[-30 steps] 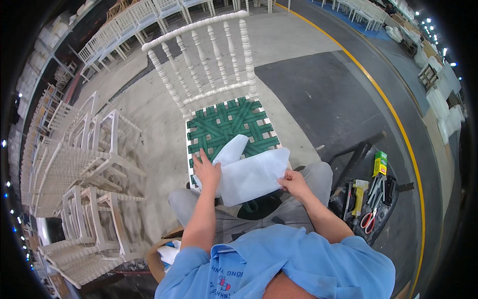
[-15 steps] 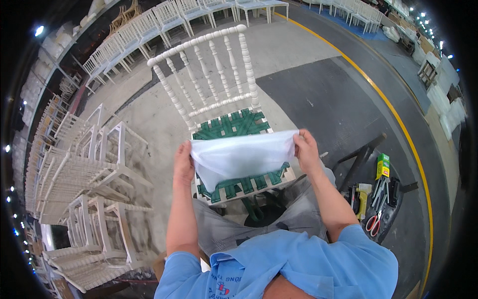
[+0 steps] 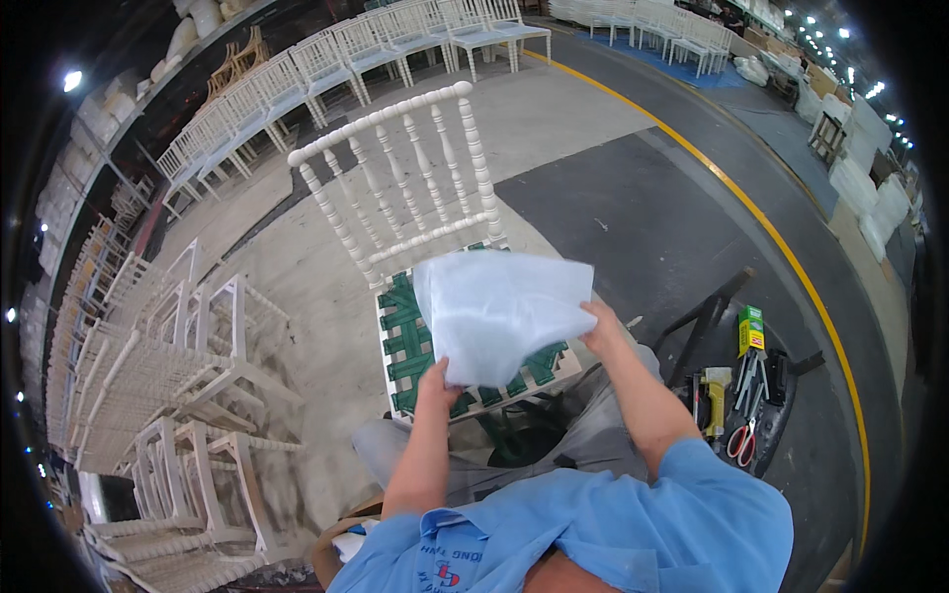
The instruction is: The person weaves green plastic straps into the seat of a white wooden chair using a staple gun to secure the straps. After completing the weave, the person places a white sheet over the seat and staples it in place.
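Note:
A thin white cloth (image 3: 504, 306) hangs between my hands over the seat of a white chair (image 3: 405, 237). My left hand (image 3: 436, 387) pinches its lower left corner, and my right hand (image 3: 603, 331) grips its right edge. Beneath the cloth the seat shows woven green webbing (image 3: 403, 341), bared mostly along the left side and the front. The turned-spindle backrest stands upright on the far side of the seat. How much of the cloth touches the webbing I cannot tell.
At my right, a dark stand holds red-handled scissors (image 3: 741, 442), a yellow-handled tool (image 3: 715, 395), metal strips (image 3: 751, 381) and a green-and-yellow box (image 3: 751, 331). Unfinished chairs (image 3: 188, 395) crowd the left. A row of white chairs (image 3: 326, 59) stands at the back.
My left hand has moved from the cloth's upper left corner to its lower left, nearer me. My right hand has come down slightly. The cloth is no longer stretched straight across.

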